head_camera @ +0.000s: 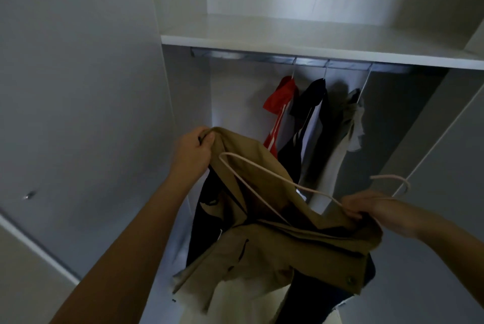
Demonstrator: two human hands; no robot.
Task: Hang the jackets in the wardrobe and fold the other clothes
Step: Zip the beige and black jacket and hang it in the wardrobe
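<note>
Wardrobe point(78, 88): white, open, fills the view.
Shelf point(288, 35): white board across the top, bare on its visible part.
Rail point(235, 55): metal bar just under the shelf.
Tan jacket point(275, 253): held up in front of the wardrobe, below the rail and not on it. It has a dark lining and sags between the two hands.
Hung clothes: red jacket point(281, 103), dark jacket point(311, 103) and grey garment point(348, 124) hang side by side on the rail's right part.
Hanger point(314, 191): pale and thin, one end inside the tan jacket, hook pointing right.
Left hand point(193, 151): fingers curled, gripping the tan jacket's upper edge.
Right hand point(372, 208): closed around the hanger near its hook, touching the jacket's cloth.
</note>
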